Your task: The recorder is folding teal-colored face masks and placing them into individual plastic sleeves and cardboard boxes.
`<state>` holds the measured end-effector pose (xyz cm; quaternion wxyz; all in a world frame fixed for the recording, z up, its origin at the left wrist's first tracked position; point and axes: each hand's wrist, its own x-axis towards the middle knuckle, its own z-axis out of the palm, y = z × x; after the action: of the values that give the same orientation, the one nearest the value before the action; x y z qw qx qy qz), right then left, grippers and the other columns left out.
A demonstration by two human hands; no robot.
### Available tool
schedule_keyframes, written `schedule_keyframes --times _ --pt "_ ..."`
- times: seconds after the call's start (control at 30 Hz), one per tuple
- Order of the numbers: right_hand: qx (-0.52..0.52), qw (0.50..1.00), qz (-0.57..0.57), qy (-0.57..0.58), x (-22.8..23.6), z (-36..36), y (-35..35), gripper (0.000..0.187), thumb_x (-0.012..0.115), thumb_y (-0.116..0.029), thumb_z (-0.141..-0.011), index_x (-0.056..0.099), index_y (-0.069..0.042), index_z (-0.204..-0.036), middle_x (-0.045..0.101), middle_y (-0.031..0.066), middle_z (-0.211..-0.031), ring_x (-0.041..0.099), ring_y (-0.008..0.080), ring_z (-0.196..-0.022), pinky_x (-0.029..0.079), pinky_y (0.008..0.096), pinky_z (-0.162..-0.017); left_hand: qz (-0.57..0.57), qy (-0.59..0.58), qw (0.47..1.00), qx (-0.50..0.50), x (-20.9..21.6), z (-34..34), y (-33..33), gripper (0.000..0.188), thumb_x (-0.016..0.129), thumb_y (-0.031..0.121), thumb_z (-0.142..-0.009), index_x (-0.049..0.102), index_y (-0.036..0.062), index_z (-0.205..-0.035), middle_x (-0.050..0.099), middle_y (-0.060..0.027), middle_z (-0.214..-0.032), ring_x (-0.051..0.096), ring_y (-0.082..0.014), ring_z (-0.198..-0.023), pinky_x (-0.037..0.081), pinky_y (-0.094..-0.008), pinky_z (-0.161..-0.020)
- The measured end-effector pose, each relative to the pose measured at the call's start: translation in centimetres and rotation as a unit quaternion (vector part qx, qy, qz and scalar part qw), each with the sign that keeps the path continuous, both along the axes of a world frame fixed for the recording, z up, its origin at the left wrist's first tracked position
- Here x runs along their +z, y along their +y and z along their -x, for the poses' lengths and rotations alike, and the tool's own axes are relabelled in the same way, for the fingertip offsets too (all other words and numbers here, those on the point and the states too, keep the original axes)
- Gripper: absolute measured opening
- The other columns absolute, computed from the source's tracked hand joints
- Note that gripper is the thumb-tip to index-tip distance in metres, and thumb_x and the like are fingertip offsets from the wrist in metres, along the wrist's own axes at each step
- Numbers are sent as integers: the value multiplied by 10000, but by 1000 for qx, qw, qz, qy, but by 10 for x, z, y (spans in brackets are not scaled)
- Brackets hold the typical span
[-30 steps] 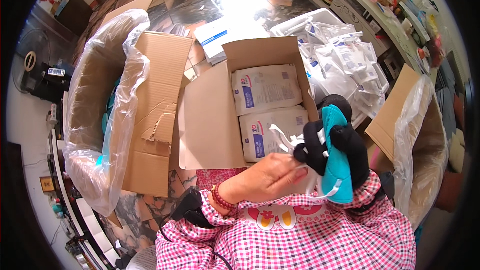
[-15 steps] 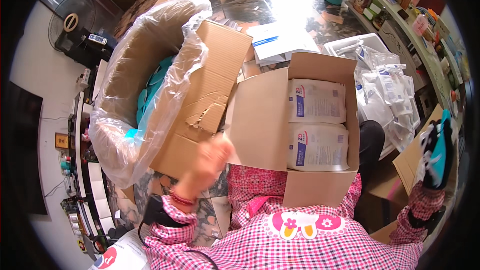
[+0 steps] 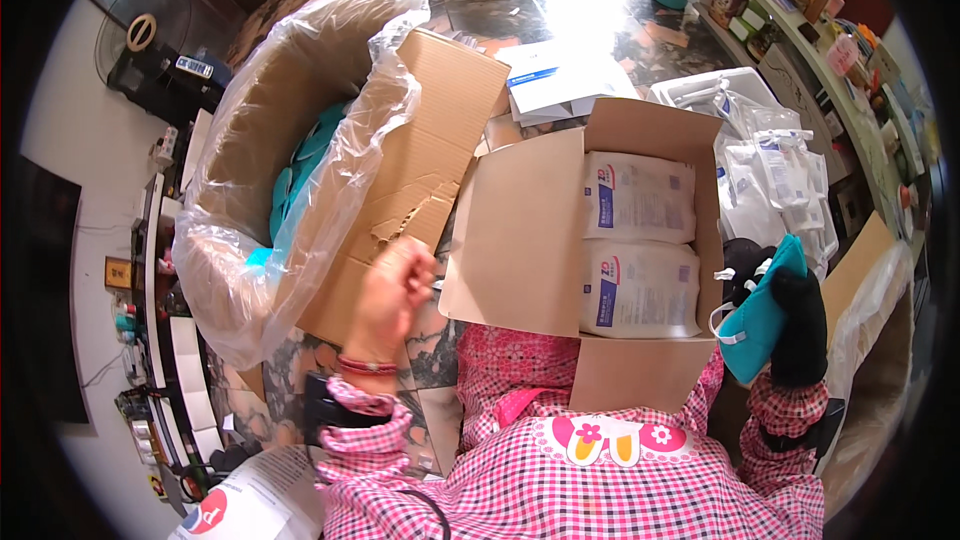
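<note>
My left hand (image 3: 395, 285) is bare, with its fingers curled closed and nothing visible in them. It is over the floor, between the lined carton and the small open carton. In a black glove, my right hand (image 3: 798, 330) grips a teal face mask (image 3: 762, 325) with white ear loops, right of the small carton. That open brown carton (image 3: 515, 230) sits at my lap and holds two stacks of white printed packets (image 3: 640, 285). More teal masks (image 3: 308, 165) lie inside a large carton (image 3: 440, 120) lined with a clear plastic bag (image 3: 380, 130) on the left.
White sheets or envelopes (image 3: 570, 75) lie beyond the small carton. A white tub (image 3: 690, 90) heaped with white packets (image 3: 770, 180) stands to its right. At the right edge is another plastic-lined carton (image 3: 870, 330). A fan (image 3: 145, 50) and a cluttered shelf (image 3: 850, 80) flank the room.
My right hand has come in from the far right toward the small carton, bringing the teal mask. My left hand has moved slightly left and up, and is less blurred.
</note>
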<state>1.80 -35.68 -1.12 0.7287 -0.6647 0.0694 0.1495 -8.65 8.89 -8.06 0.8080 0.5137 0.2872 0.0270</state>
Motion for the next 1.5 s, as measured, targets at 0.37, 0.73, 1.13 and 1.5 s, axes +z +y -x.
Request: schedule_keyframes --times 0.37,0.73,1.13,1.5 --pt "-6 987 -146 70 -17 2 30 316 627 -360 -954 583 -64 -1058 600 50 -929 614 183 -827 548 340 -762 93 100 990 25 -169 -43 -22 346 462 209 -1045 632 -38 -1217 693 -122 -1170 668 -230 -1034 539 -344 -915" --pt "16 991 -129 -16 -44 3 34 459 604 -48 -906 511 -33 -1355 611 134 -1308 583 259 -1209 457 395 -1041 113 -83 988 -60 -246 -103 -5 667 367 540 -1048 462 12 -1444 563 -122 -1378 556 -206 -1238 452 -341 -1052" --pt "40 992 -120 23 -55 -19 55 300 616 -252 -976 602 -34 -1182 625 48 -1056 596 138 -1001 476 316 -911 54 43 998 -14 -214 48 -13 472 429 329 -1054 461 21 -1409 662 -143 -1241 678 -284 -1077 554 -370 -932" --pt "51 997 9 51 -83 5 50 360 613 -273 -995 611 -24 -1256 643 36 -1094 589 115 -1027 463 295 -933 -441 70 882 -148 -284 -28 -7 483 453 348 -1042 461 33 -1408 669 -142 -1226 678 -286 -1080 554 -371 -925"
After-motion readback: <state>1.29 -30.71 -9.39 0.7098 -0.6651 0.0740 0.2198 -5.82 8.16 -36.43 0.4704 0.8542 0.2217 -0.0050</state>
